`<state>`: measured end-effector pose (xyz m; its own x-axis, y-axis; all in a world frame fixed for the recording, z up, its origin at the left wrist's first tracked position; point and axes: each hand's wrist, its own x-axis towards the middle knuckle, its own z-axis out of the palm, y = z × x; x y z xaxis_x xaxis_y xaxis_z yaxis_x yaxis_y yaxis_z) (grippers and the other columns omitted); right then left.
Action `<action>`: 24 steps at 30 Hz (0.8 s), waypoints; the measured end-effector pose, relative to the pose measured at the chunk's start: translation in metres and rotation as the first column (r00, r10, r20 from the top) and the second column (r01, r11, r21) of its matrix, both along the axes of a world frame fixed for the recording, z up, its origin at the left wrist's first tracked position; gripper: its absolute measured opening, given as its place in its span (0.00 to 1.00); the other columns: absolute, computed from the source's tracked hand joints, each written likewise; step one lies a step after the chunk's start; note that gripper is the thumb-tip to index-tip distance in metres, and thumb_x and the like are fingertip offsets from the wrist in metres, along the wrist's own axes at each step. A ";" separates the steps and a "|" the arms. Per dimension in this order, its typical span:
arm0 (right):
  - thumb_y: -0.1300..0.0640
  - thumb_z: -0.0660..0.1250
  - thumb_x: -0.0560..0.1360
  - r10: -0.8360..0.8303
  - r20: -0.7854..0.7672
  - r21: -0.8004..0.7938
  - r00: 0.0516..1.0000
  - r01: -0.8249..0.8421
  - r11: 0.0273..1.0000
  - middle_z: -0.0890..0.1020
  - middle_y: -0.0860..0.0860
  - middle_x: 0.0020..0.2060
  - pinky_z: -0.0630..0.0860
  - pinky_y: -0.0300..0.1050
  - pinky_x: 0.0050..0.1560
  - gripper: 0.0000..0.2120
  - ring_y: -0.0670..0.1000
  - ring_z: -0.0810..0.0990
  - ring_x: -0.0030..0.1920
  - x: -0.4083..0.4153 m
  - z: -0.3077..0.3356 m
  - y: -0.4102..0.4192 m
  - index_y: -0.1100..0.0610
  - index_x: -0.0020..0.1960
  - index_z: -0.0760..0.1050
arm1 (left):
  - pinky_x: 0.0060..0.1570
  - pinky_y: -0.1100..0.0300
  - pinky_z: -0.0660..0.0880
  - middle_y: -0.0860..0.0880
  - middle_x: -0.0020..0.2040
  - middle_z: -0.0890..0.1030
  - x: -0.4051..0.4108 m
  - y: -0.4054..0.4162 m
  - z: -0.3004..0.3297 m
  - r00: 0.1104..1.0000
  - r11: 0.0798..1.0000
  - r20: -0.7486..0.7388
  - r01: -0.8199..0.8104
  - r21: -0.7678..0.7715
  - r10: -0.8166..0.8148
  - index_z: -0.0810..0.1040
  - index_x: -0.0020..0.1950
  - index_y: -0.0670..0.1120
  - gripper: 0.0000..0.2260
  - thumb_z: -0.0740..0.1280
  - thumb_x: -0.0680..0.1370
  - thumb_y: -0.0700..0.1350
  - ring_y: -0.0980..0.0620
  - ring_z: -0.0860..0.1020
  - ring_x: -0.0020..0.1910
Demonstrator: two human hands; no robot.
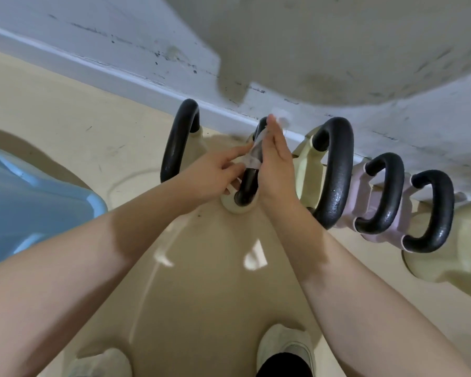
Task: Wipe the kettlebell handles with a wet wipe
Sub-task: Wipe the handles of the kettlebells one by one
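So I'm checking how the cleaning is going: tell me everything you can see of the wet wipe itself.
The thin, translucent white wet wipe looks damp and crumpled, wrapped around the black, pebbled loop handle of a cream kettlebell standing by the wall. The dark handle shows through it. The left hand pinches its lower folds; the right hand lies against its other side, fingers straight. A loose end sticks up past the right fingertips, blurred against the skirting.

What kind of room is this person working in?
Probably a gym or home workout corner: several kettlebells stand in a row along a scuffed wall, and both hands wrap a wipe round one handle.
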<state>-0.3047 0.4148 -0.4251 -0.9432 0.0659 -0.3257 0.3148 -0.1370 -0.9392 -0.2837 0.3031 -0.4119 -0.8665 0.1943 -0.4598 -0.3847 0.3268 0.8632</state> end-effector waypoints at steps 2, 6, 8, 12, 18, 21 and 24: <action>0.55 0.53 0.82 0.020 -0.007 0.014 1.000 -0.020 1.000 0.67 0.56 0.70 0.62 0.57 0.72 0.15 0.55 0.68 0.69 -0.006 0.002 -0.004 0.47 0.65 0.71 | 0.44 0.62 0.73 0.53 0.41 0.81 -0.002 0.000 0.001 1.000 1.000 0.007 -0.008 0.005 0.008 0.67 0.68 0.59 0.18 0.56 0.81 0.42 0.53 0.78 0.43; 0.48 0.55 0.77 0.099 -0.051 0.137 0.994 -0.091 0.986 0.65 0.47 0.73 0.63 0.61 0.70 0.19 0.54 0.65 0.72 0.017 -0.010 -0.003 0.34 0.66 0.66 | 0.51 0.59 0.74 0.49 0.46 0.84 0.000 -0.002 0.003 1.000 0.999 0.003 0.013 0.050 -0.014 0.69 0.65 0.64 0.17 0.60 0.80 0.46 0.53 0.81 0.45; 0.57 0.54 0.80 0.006 -0.012 0.111 1.000 -0.005 0.994 0.69 0.47 0.70 0.65 0.51 0.71 0.19 0.50 0.68 0.69 -0.006 -0.006 -0.001 0.45 0.70 0.65 | 0.52 0.59 0.74 0.52 0.47 0.84 0.003 0.000 0.003 1.000 0.999 0.011 -0.009 0.048 0.008 0.67 0.68 0.61 0.19 0.62 0.78 0.47 0.57 0.81 0.46; 0.63 0.52 0.81 -0.046 0.051 0.026 0.998 0.045 0.999 0.72 0.47 0.65 0.64 0.36 0.65 0.20 0.46 0.70 0.64 -0.022 0.004 0.000 0.52 0.70 0.66 | 0.43 0.64 0.72 0.59 0.44 0.81 0.004 0.003 0.003 0.998 0.998 0.030 -0.063 0.029 0.063 0.65 0.70 0.57 0.21 0.63 0.78 0.47 0.63 0.78 0.42; 0.59 0.55 0.80 -0.080 0.190 -0.111 0.979 0.102 0.988 0.71 0.52 0.67 0.67 0.51 0.69 0.16 0.55 0.72 0.66 -0.037 -0.003 0.004 0.53 0.67 0.69 | 0.40 0.64 0.71 0.56 0.42 0.83 -0.001 0.003 -0.003 0.998 0.997 0.015 -0.066 0.040 0.066 0.67 0.69 0.58 0.21 0.65 0.77 0.46 0.63 0.78 0.37; 0.56 0.55 0.81 -0.027 0.228 -0.178 0.973 0.069 0.982 0.72 0.52 0.65 0.71 0.48 0.62 0.16 0.53 0.72 0.61 -0.040 -0.005 0.005 0.53 0.67 0.68 | 0.39 0.63 0.71 0.56 0.41 0.83 -0.003 0.000 -0.003 0.998 0.998 0.027 -0.055 0.030 0.054 0.66 0.70 0.58 0.22 0.65 0.77 0.46 0.62 0.78 0.36; 0.52 0.57 0.80 0.008 0.294 -0.184 0.956 0.049 0.982 0.76 0.54 0.50 0.72 0.46 0.51 0.11 0.53 0.74 0.50 -0.040 -0.005 0.011 0.52 0.60 0.72 | 0.40 0.63 0.72 0.53 0.43 0.83 -0.003 -0.001 -0.001 0.999 1.000 0.024 -0.026 0.018 0.026 0.66 0.70 0.58 0.22 0.64 0.77 0.46 0.58 0.79 0.38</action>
<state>-0.3449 0.4262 -0.4304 -0.8037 -0.0043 -0.5950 0.5667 -0.3103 -0.7633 -0.2869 0.3024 -0.4134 -0.8602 0.1805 -0.4769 -0.4133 0.3011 0.8594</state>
